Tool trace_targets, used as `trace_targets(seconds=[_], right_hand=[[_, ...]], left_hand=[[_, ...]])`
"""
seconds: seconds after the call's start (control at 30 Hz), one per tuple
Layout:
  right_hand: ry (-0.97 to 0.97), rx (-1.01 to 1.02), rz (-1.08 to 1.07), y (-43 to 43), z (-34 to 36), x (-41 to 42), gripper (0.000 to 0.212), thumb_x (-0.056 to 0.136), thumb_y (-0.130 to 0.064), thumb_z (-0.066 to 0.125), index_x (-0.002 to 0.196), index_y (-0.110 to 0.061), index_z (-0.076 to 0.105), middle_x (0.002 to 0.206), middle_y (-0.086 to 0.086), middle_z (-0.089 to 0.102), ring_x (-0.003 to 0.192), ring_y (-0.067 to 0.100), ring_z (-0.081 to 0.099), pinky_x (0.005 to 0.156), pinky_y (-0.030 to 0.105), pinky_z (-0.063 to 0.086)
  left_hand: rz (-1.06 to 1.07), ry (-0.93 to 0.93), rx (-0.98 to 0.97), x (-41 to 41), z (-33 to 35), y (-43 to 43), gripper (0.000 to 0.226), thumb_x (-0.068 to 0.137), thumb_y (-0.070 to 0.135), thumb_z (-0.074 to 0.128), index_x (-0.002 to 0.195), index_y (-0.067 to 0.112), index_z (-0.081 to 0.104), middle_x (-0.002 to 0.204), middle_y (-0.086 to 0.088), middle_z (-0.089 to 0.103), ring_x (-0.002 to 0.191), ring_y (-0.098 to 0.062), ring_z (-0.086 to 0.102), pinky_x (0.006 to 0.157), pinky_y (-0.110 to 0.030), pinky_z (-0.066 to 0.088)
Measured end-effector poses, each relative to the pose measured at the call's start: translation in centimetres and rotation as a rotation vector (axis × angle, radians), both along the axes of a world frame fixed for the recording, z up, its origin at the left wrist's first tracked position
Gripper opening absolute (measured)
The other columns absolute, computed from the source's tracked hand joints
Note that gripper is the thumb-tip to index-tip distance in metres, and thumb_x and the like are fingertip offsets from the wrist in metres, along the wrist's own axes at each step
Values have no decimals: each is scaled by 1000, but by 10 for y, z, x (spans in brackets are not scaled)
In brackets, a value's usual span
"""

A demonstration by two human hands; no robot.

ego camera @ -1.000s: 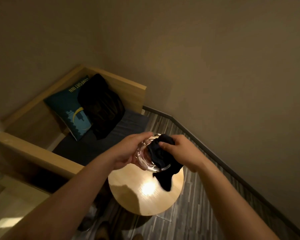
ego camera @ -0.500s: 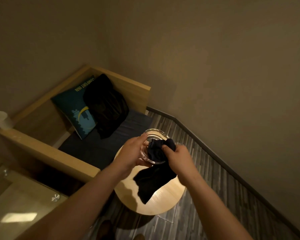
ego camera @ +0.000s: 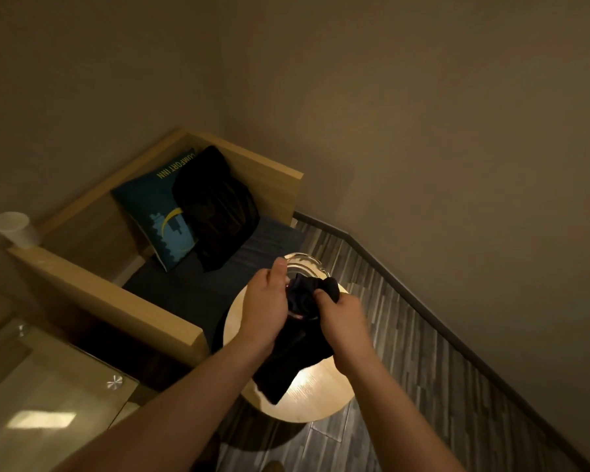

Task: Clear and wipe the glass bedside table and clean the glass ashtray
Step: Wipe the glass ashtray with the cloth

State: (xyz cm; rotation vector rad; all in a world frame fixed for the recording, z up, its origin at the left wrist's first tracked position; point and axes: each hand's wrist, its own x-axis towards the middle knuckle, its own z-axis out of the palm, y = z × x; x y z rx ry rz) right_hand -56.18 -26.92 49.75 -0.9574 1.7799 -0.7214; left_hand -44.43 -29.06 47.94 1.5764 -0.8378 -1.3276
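Both hands work just above the far edge of the round wooden counter [ego camera: 307, 400]; the left hand [ego camera: 266, 308] curls around the near side of the glass ashtray [ego camera: 305, 264], thumb lying up along the rim, and holds it in the air over the counter; the right hand [ego camera: 343, 318] pinches a bunched part of the dark cloth [ego camera: 286, 366] between thumb and curled fingers, that bunch sitting inside the ashtray's bowl; the rest of the cloth hangs loose below both wrists, its lowest corner over the middle of the counter, beside a bright patch of reflected light; whether that corner touches the wood cannot be told. Just left of the counter stands a wooden bench [ego camera: 109, 301] with a dark seat pad; against its back lean a teal cushion [ego camera: 154, 212] printed COMFORT INN and a black cushion [ego camera: 218, 212] overlapping it; a white paper cup [ego camera: 12, 228] sits on the bench's armrest, well apart from the counter; the glass bedside counter [ego camera: 48, 403], a metal fitting near its corner, lies further left of the round counter and nearer the person; grey plank floor [ego camera: 406, 369] runs along the counter's right.
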Motion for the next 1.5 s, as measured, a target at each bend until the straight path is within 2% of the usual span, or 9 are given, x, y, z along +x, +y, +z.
trace_targets(seconds=[0.17, 0.3, 0.5, 0.63, 0.83, 0.93, 1.13, 1.33, 1.5], right_hand=[[207, 10, 275, -12, 16, -30, 25, 99, -35, 62, 95, -11, 69, 94, 21, 73, 83, 35, 71, 71, 43, 53], [376, 19, 613, -21, 37, -35, 27, 99, -37, 61, 102, -12, 69, 93, 13, 74, 82, 28, 72, 76, 45, 58], [231, -91, 186, -4, 12, -15, 24, 99, -31, 59, 89, -12, 69, 76, 7, 68, 70, 25, 65, 62, 34, 46], [123, -54, 32, 14, -10, 2, 21, 101, -31, 55, 96, -15, 67, 84, 7, 70, 79, 24, 70, 71, 40, 56], [229, -172, 79, 15, -6, -12, 33, 87, -35, 78, 110, -23, 59, 107, -1, 67, 96, 17, 66, 85, 40, 60], [184, -93, 163, 12, 3, -18, 50, 77, -37, 88, 112, -21, 57, 108, -3, 66, 99, 18, 66, 82, 37, 61], [542, -129, 222, 7, 6, -3, 53, 81, -59, 76, 112, -19, 60, 103, -5, 65, 90, 16, 63, 61, 24, 44], [373, -132, 228, -1, 15, -5, 29, 91, -37, 74, 110, -17, 67, 95, 0, 71, 91, 23, 69, 84, 46, 60], [256, -17, 354, 6, 23, -17, 27, 86, -23, 80, 106, -25, 61, 99, -2, 69, 94, 22, 68, 88, 47, 60]], left_hand=[[-377, 319, 234, 39, 6, -17, 44, 98, 49, 59, 98, 7, 72, 99, -19, 75, 93, -36, 74, 88, -59, 59], [-653, 190, 260, 46, 21, -25, 47, 101, 49, 60, 124, 9, 71, 119, -21, 76, 115, -41, 71, 104, -59, 53], [-208, 130, 106, 19, 17, -11, 45, 106, 43, 52, 93, 6, 74, 80, -8, 75, 86, -29, 73, 77, -37, 55], [-2, 90, 90, 3, 4, 7, 41, 106, 51, 47, 97, 19, 72, 99, -5, 77, 99, -24, 73, 89, -42, 59], [-27, 544, 210, 10, -12, 29, 44, 106, 45, 52, 133, 13, 65, 121, -16, 76, 111, -34, 74, 100, -55, 58], [-115, 544, 217, 11, -13, 36, 41, 107, 42, 50, 133, 15, 65, 123, -14, 75, 113, -32, 74, 96, -49, 61], [-170, 467, 166, 14, -5, 42, 34, 108, 43, 46, 123, 21, 69, 116, -6, 78, 111, -25, 74, 100, -47, 59], [-67, 432, 125, 19, -7, 42, 41, 108, 45, 45, 132, 20, 67, 124, -8, 76, 114, -26, 73, 96, -45, 61], [-55, 337, 82, 22, -4, 37, 46, 108, 48, 44, 130, 14, 67, 117, -7, 77, 115, -29, 72, 108, -53, 52]])
